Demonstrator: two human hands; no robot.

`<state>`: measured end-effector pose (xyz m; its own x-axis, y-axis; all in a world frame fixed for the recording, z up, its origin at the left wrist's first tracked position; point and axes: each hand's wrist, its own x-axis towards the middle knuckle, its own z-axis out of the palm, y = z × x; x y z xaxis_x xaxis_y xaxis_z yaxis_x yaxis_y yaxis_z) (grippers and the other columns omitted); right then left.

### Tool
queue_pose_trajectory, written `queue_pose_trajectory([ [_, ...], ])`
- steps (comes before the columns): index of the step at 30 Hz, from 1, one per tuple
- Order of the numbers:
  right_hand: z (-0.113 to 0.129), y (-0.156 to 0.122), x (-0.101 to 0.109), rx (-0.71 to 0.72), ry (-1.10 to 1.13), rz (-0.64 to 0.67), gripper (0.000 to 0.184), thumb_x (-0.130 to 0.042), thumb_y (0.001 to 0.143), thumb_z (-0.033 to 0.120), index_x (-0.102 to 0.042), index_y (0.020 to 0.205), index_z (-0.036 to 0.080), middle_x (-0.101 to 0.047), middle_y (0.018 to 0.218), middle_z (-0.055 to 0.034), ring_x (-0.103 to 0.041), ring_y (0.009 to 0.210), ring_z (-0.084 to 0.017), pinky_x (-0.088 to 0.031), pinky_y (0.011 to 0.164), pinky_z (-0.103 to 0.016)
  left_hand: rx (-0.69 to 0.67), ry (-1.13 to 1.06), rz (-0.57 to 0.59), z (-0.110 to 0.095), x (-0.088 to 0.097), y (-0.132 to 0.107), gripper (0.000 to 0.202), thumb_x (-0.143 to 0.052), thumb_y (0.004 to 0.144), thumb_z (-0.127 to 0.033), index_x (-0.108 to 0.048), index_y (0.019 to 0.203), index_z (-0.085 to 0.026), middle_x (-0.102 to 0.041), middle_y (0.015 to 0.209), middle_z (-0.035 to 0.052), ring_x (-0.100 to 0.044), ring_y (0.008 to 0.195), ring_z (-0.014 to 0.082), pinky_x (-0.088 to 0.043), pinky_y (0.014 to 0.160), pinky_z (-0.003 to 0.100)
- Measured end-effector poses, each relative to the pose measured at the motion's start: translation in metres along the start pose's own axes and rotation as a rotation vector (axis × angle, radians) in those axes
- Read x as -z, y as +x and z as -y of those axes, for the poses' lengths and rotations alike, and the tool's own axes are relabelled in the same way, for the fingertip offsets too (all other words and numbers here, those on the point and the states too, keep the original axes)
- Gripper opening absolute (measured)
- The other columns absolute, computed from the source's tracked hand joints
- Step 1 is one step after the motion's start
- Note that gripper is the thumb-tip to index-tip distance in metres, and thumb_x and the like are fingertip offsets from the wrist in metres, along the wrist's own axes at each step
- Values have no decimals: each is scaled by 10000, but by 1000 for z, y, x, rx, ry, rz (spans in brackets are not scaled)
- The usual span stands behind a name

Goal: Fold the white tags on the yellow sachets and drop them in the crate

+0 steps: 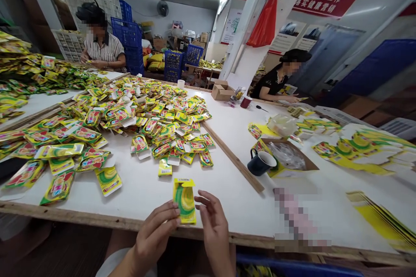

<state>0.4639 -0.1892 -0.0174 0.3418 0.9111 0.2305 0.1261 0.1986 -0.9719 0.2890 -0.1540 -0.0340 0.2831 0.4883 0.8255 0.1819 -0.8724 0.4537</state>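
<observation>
My left hand point(156, 233) and my right hand point(212, 225) are at the near edge of the white table point(234, 199). Between their fingertips they hold a small yellow and green card packet point(184, 201), upright with its back to me. The left fingers pinch its left edge and the right fingers curl against its right edge. Just beyond it lies a large heap of the same yellow, green and red packets point(136, 117), spreading over the left half of the table.
A wooden strip point(234, 158) runs diagonally across the table. A dark mug point(260, 163), an open carton with clear bags point(289, 156) and stacked yellow cards point(383, 220) lie to the right. Two other people sit at the far side, by blue crates point(130, 34).
</observation>
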Motion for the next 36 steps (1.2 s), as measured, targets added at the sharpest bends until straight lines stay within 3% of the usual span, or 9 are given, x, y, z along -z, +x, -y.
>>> queue_pose_trajectory([
  [5,21,26,0,-125,-6,22,368,-550,840,555,-614,799,196,-620,715,-26,-572,649,-164,-494,593,-268,-59,22,107,5,-4,-16,460,-554,827,14,-603,1205,-242,-704,1083,95,-598,1148,264,-557,927,427],
  [9,26,35,-3,-211,47,128,371,-674,750,519,-538,629,195,-569,669,-6,-535,618,-150,-473,559,-248,-18,-16,83,1,-8,-24,415,-583,835,-35,-630,1160,-289,-675,1156,79,-574,1178,266,-548,937,427],
  [11,26,36,-4,-218,108,140,353,-691,745,491,-548,629,189,-591,712,-21,-556,656,-159,-489,587,-254,163,-106,-17,-4,-11,-20,346,-555,867,-91,-644,1115,-315,-592,1296,63,-517,1245,274,-510,984,450],
  [14,22,34,-7,-210,128,123,348,-693,745,482,-547,628,188,-616,774,-38,-585,722,-175,-508,642,-269,662,-452,-178,-11,-13,-7,300,-501,920,-253,-547,1211,-311,-502,1394,85,-547,1213,280,-522,954,432],
  [16,20,32,-9,-206,112,122,356,-685,745,493,-539,626,191,-618,803,-40,-592,734,-178,-515,656,-276,952,-738,-176,-13,-14,5,367,-467,929,-388,-453,1280,-279,-570,1308,129,-625,1098,280,-561,862,399],
  [18,18,30,-11,-193,65,122,352,-673,748,498,-541,633,193,-611,842,-47,-595,737,-179,-520,656,-280,1072,-913,-104,-13,-15,16,455,-506,900,-454,-404,1298,-261,-620,1229,138,-644,1056,283,-563,826,382],
  [22,21,29,-12,-173,-77,157,277,-681,734,436,-558,675,195,-607,929,-68,-611,784,-196,-527,666,-287,1029,-895,-46,-14,-20,27,625,-673,811,-378,-333,1327,-288,-601,1265,116,-595,1133,274,-521,899,375],
  [29,21,30,-11,-105,-252,192,141,-640,747,292,-545,684,208,-601,749,-14,-565,684,-167,-486,636,-274,978,-823,15,-17,-20,21,577,-603,871,-346,-307,1364,-290,-576,1304,116,-576,1166,252,-481,968,373],
  [36,13,30,-16,-104,-308,181,144,-607,783,325,-551,732,203,-601,704,2,-538,658,-156,-446,623,-259,984,-793,34,-13,-15,20,577,-586,883,-347,-293,1375,-278,-578,1298,119,-577,1159,261,-481,963,389],
])
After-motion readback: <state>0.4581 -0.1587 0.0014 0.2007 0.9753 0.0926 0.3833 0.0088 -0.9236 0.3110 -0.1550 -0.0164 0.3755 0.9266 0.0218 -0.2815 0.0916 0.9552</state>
